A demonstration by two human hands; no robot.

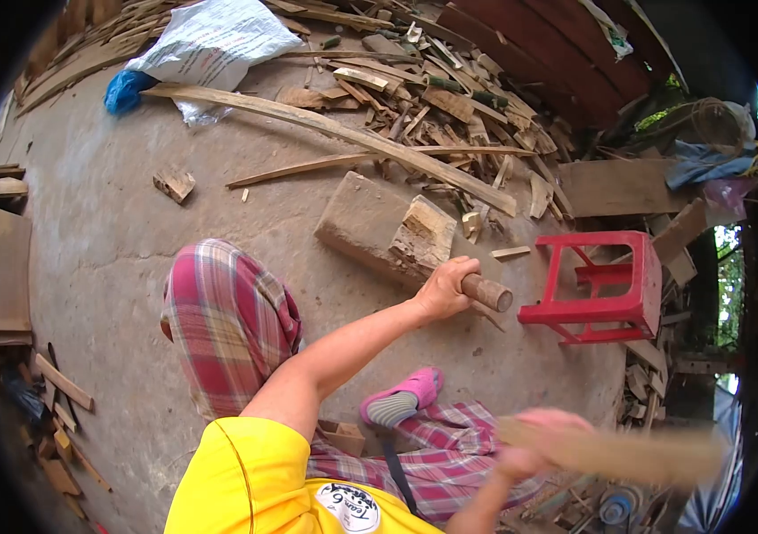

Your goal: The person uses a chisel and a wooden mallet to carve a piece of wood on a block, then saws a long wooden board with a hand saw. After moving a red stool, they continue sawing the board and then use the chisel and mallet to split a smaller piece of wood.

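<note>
Fingers of the left hand (444, 289) are curled tight around a round wooden handle (488, 292), near a rough chunk of wood (425, 228) at the end of a long block (354, 214) on the floor (129, 294). Lower down, the right hand (535, 445) is wrapped around a thick wooden stick (632, 456), and both look blurry. Near the block is a red stool (650, 280), and past the block lies a big messy pile of wood scraps (450, 102) with a white bag (218, 40) beside it.
</note>
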